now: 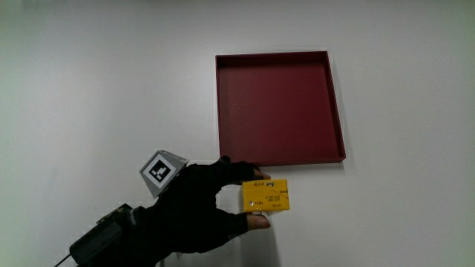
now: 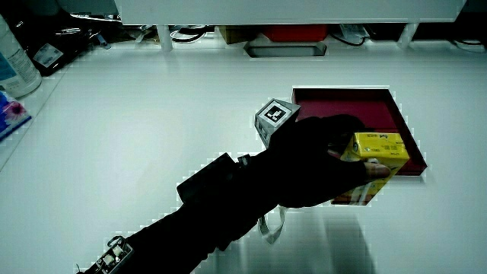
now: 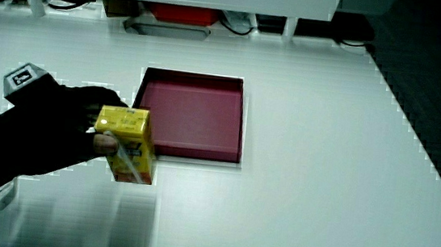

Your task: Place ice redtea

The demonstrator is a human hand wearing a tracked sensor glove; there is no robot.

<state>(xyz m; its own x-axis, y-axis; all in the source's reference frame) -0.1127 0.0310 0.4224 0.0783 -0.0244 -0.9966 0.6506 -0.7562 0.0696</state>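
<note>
Broadly, a pale surface fills every view and carries a shallow dark-red tray with a low rim; the tray's floor is bare in the main view and in both side views. Just nearer to the person than the tray's near rim is the hand, black-gloved, with its forearm reaching back toward the person and a small patterned cube on its back. Its fingers are curled around a yellow drink carton, the ice red tea of the task: the thumb presses one face and the other fingers wrap the face across from it, so the grip is closed firmly on the carton. In a side view the carton stands roughly upright, and its lower end appears to be at or just above the surface, though contact cannot be told. In the main view the carton lies beside the tray's near edge, close to it but not inside it. As a judgement of progress: the carton is in hand and close to the tray, so the carrying looks largely done, while setting it down, most plausibly in the tray, and letting go are not yet done.
</note>
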